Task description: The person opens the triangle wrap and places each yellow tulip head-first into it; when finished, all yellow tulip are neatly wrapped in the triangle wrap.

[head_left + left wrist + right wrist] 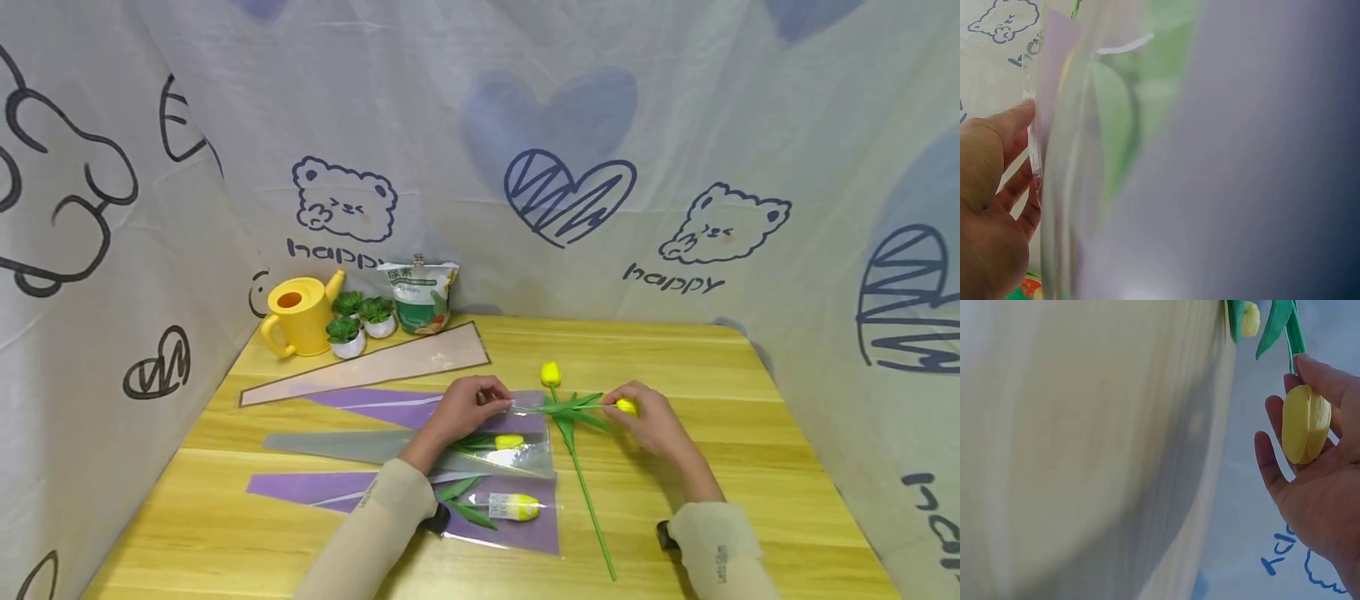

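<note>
In the head view my right hand (654, 421) pinches a yellow artificial tulip by its green stem just below the bloom (626, 407). The right wrist view shows that bloom (1305, 425) lying in front of the fingers. This tulip is held sideways, its stem end pointing left to the mouth of the far purple flower sleeve (420, 407). My left hand (471, 407) pinches that sleeve's clear plastic edge, also seen in the left wrist view as a clear edge (1034, 140) between thumb and fingers. A second loose tulip (585, 492) lies across the table under the held one.
Nearer me lie a grey sleeve (337, 444) and a purple sleeve (300, 487), each with a tulip inside. Behind them are a long pale wrapper (375, 363), a yellow watering can (303, 321), small potted succulents (347, 340) and a clipped bag (422, 298). Printed curtains surround the table.
</note>
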Motion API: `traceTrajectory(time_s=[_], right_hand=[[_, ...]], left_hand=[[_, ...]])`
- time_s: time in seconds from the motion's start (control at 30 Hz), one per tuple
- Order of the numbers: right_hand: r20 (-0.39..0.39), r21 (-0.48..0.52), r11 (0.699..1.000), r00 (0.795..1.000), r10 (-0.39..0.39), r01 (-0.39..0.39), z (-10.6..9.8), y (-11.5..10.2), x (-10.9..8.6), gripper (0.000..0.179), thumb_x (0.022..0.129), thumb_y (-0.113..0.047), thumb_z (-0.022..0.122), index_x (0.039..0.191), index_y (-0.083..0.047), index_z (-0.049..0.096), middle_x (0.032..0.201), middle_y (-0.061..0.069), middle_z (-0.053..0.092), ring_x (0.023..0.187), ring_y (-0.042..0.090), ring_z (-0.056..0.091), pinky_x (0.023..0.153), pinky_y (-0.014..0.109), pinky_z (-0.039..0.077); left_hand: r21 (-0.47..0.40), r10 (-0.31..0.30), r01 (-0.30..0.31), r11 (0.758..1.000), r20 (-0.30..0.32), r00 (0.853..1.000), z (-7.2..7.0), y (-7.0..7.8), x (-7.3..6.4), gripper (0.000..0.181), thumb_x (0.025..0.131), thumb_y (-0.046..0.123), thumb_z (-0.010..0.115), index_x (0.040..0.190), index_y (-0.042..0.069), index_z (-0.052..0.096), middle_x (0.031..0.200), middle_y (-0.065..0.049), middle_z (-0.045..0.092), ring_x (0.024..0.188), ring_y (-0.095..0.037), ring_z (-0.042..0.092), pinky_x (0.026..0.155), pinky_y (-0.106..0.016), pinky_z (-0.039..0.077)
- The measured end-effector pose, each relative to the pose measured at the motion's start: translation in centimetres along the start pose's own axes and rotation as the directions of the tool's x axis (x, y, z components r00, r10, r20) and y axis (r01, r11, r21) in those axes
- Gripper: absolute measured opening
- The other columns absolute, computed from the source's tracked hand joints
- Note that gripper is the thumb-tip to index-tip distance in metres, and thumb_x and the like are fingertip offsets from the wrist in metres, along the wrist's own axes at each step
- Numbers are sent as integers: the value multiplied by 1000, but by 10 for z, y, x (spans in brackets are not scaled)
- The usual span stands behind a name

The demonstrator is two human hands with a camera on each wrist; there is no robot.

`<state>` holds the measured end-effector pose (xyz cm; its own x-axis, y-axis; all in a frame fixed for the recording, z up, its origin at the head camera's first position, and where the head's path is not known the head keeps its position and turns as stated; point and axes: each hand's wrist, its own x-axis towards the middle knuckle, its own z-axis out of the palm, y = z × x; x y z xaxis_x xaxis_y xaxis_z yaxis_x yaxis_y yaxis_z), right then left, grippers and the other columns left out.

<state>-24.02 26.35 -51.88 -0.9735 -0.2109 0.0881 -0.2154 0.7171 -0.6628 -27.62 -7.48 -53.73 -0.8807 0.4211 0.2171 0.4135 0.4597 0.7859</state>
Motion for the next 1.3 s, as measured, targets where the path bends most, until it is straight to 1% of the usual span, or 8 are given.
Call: traceTrajectory(time_s=[0.23, 0.37, 0.53, 0.6, 0.7, 0.87, 1.07, 1.3], right_hand=[[0, 25, 1000, 1000, -2, 2, 7, -9, 3, 10, 101, -16, 68, 107, -11, 74, 120, 12, 69, 123, 39, 60, 108, 61, 44], [0, 32, 999, 1000, 8, -8, 8, -16, 5, 9, 101, -15, 69, 106, -12, 74, 121, 12, 69, 124, 40, 60, 110, 61, 43], [9, 27, 999, 1000, 24, -24, 11, -22, 3, 8, 100, -15, 70, 105, -12, 74, 119, 11, 70, 124, 39, 60, 111, 62, 42], [9, 22, 1000, 1000, 21, -21, 13, -23, 3, 7, 99, -15, 70, 105, -12, 75, 118, 10, 70, 123, 39, 61, 110, 61, 42], [10, 24, 1000, 1000, 6, -7, 16, -26, 3, 8, 99, -14, 71, 104, -11, 75, 116, 11, 71, 121, 39, 62, 109, 60, 44], [18, 41, 999, 1000, 14, -15, 21, -32, 6, 8, 99, -16, 70, 105, -12, 75, 118, 11, 71, 122, 39, 62, 109, 60, 44], [13, 74, 997, 1000, 18, -19, 29, -36, 9, 6, 99, -14, 71, 103, -12, 75, 117, 11, 71, 122, 38, 62, 110, 59, 44], [10, 59, 998, 1000, 5, -5, 37, -43, 13, 6, 98, -16, 72, 101, -12, 75, 116, 11, 72, 119, 37, 63, 109, 59, 45]], left_hand=[[18, -5, 5, 1000, -2, 1000, 2, 0, 1, 11, 95, 27, 77, 98, 16, 78, 87, 6, 73, 74, -8, 62, 68, -23, 52], [19, -3, 3, 1000, -5, 1000, 4, 3, 2, 8, 95, 25, 77, 97, 17, 78, 87, 6, 73, 75, -8, 62, 68, -24, 52], [11, 8, -8, 1000, 14, 1000, 10, 8, 1, 6, 96, 23, 76, 97, 18, 78, 89, 6, 73, 77, -9, 62, 70, -24, 52], [10, 12, -12, 1000, 21, 1000, 12, 9, 0, 5, 96, 22, 76, 97, 18, 78, 90, 6, 73, 78, -9, 62, 71, -24, 52], [14, 15, -15, 1000, 17, 1000, 14, 11, -1, 4, 96, 22, 76, 97, 19, 78, 89, 6, 73, 77, -8, 62, 71, -24, 52], [21, 20, -20, 1000, 8, 1000, 15, 13, 1, 6, 96, 24, 77, 96, 19, 78, 88, 6, 73, 76, -7, 61, 70, -24, 52], [24, 31, -31, 999, 7, 1000, 17, 15, 5, 6, 95, 24, 77, 97, 18, 78, 88, 7, 73, 76, -7, 61, 70, -24, 52], [33, 22, -22, 999, 14, 1000, 19, 18, 6, 5, 96, 24, 76, 97, 20, 79, 89, 8, 73, 76, -6, 62, 70, -24, 52]])
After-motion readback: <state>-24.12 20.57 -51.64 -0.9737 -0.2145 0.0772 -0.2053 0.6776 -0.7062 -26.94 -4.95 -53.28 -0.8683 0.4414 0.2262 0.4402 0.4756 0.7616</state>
